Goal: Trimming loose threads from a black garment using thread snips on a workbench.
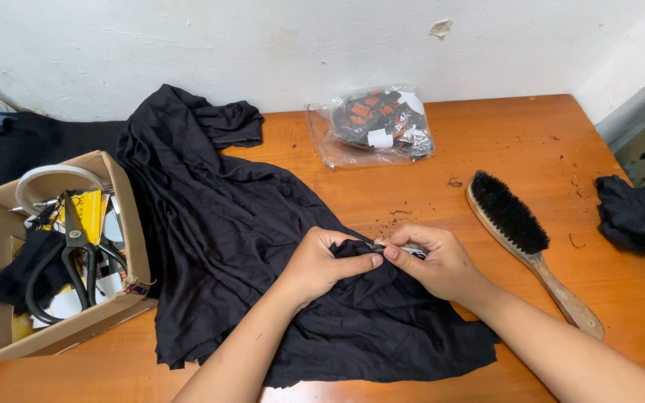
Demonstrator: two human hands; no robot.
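Observation:
A black garment (218, 224) lies spread over the orange wooden table (502, 127). My left hand (322, 265) pinches a bunched fold of the garment near its right edge. Right beside it, my right hand (434, 261) grips the same fold and holds a small metal tool (410, 251) against the cloth; most of the tool is hidden by my fingers. The thumbs and fingertips of both hands meet over the fabric.
A wooden brush with black bristles (520, 231) lies to the right. A clear plastic bag of orange-and-black items (375, 123) sits by the wall. A cardboard box (125, 216) at left holds black scissors (76, 257) and tape. Dark cloth (632, 216) lies far right.

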